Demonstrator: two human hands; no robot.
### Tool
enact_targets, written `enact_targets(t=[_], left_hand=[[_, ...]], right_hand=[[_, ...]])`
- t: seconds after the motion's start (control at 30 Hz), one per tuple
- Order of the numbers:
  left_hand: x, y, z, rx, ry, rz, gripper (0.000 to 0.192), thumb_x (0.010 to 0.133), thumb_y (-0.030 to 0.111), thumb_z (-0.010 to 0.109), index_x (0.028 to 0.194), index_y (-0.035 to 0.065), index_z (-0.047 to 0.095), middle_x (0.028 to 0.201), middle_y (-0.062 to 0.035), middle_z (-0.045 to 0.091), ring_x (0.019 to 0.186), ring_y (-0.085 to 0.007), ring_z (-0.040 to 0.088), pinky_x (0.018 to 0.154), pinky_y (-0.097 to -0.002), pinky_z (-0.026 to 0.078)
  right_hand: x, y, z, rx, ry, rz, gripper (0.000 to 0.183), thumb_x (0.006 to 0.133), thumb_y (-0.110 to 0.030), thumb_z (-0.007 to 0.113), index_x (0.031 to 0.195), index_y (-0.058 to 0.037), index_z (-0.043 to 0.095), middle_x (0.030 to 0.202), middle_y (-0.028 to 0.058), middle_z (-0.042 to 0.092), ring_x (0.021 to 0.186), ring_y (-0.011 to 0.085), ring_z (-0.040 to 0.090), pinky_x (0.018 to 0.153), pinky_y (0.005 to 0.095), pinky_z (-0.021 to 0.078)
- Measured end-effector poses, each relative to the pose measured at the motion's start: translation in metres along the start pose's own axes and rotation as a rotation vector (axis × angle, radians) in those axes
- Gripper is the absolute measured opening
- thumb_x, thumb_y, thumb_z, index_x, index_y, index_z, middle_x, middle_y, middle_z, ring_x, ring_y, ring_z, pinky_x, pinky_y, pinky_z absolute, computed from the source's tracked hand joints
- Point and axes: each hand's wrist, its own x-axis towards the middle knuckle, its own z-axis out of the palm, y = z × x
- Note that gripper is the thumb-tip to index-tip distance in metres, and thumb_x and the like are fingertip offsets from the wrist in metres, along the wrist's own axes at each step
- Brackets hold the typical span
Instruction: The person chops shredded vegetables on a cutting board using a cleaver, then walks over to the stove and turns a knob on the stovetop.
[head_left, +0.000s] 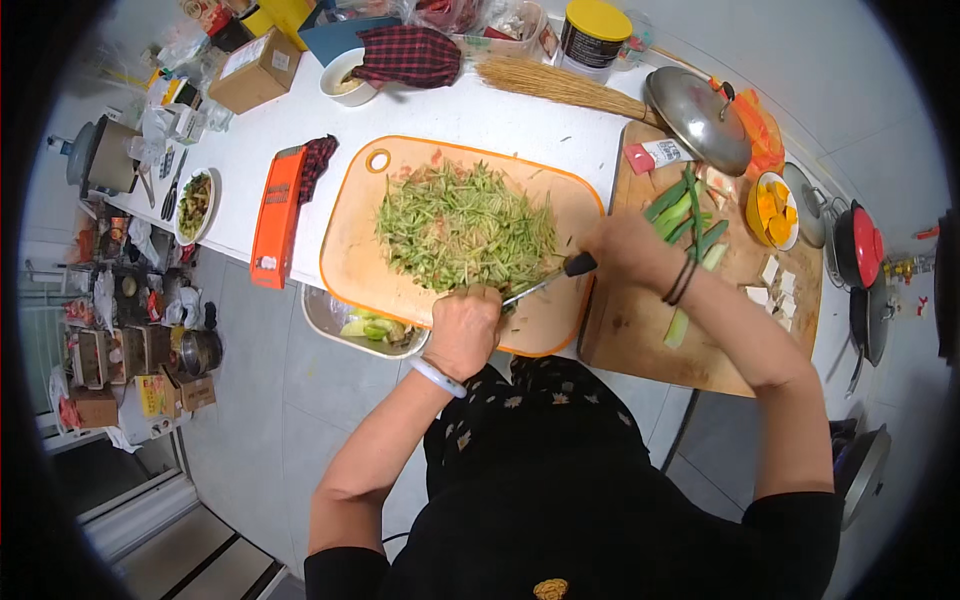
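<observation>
A heap of shredded green vegetable (469, 225) covers the middle of an orange-rimmed cutting board (352, 225). Some reddish bits show among the shreds. My right hand (630, 244) grips the black handle of a kitchen knife (536, 289) above the board's right side. Its blade slants down toward my left hand (466, 319), along the near edge of the heap. My left hand has its fingers curled at the blade's far end, by the board's front edge; whether they hold the blade is hidden.
Left of the board lies an orange grater (277, 217). Below its front edge is a metal basin (322, 319) with vegetable scraps. To the right, a wooden board (637, 330) bears scallions (686, 210), white cubes (784, 285) and an orange-filled bowl (776, 210). A straw broom (559, 86) lies behind.
</observation>
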Motion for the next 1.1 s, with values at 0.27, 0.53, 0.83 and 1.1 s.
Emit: enact_targets(t=[0.27,0.53,0.83,1.1], left_hand=[[0.020,-0.013,-0.015,0.052,-0.126,0.047,0.007,0.073,0.009,0.064,0.077,0.0052,0.060,0.077,-0.0151,0.064,0.073,-0.0308,0.066,0.061,-0.0422,0.052],[0.145,-0.061,-0.059,0.143,-0.201,0.534,0.014,0.070,0.002,0.056,0.081,0.0079,0.062,0.077,-0.0103,0.062,0.074,-0.0308,0.064,0.060,-0.0436,0.049],[0.177,-0.061,0.001,0.211,-0.288,0.686,0.030,0.068,0.002,0.065,0.096,0.0123,0.065,0.099,-0.0076,0.065,0.096,-0.0287,0.064,0.076,-0.0406,0.052],[0.182,-0.064,-0.080,-0.169,-0.067,0.736,0.045,0.069,-0.004,0.062,0.111,0.0101,0.065,0.107,-0.0107,0.062,0.101,-0.0310,0.060,0.085,-0.0409,0.050]], right_hand=[[-0.007,-0.004,0.001,0.059,0.018,0.106,0.008,0.073,-0.019,0.063,0.076,-0.0125,0.067,0.071,0.0121,0.067,0.070,0.0322,0.067,0.062,0.0439,0.0524],[-0.037,-0.052,-0.039,0.539,0.027,0.514,0.014,0.076,-0.011,0.063,0.085,-0.0005,0.063,0.080,0.0218,0.065,0.082,0.0391,0.065,0.072,0.0489,0.0511],[-0.021,-0.073,0.034,0.598,0.097,0.815,0.015,0.077,-0.009,0.058,0.085,0.0022,0.065,0.082,0.0249,0.066,0.082,0.0419,0.065,0.074,0.0475,0.0524],[-0.046,-0.115,0.018,0.807,0.413,0.916,0.018,0.079,-0.012,0.063,0.088,0.0031,0.065,0.074,0.0248,0.064,0.071,0.0414,0.063,0.065,0.0462,0.0508]])
